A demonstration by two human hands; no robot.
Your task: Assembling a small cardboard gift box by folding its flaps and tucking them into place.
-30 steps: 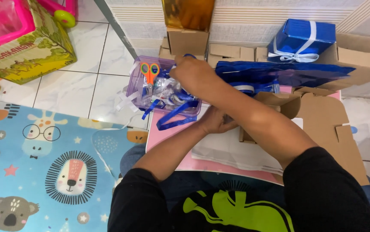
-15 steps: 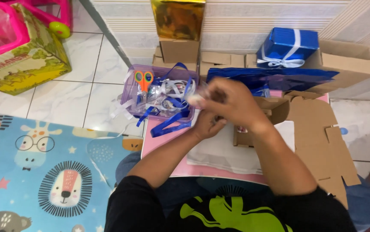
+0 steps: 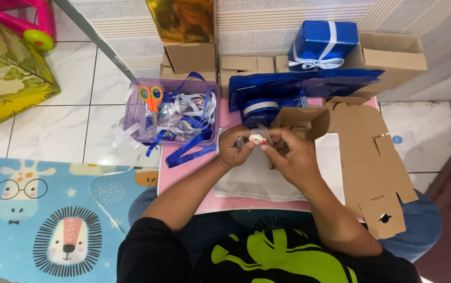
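Observation:
Both hands meet over a pink board on my lap. My left hand and my right hand together pinch a small white and red item in clear wrap. Just under the hands lies a white sheet. A flat brown cardboard box blank lies to the right, partly folded up near my right hand. To the left a clear purple tub holds orange-handled scissors and blue and white ribbons.
A blue wrapped gift with a white ribbon sits on brown boxes by the wall. Blue wrapping paper lies behind the board. An animal-print play mat covers the floor at left, a toy box beyond it.
My right hand has drawn back from the ribbon tub to the middle, bringing the small wrapped item. Both hands now hold it together.

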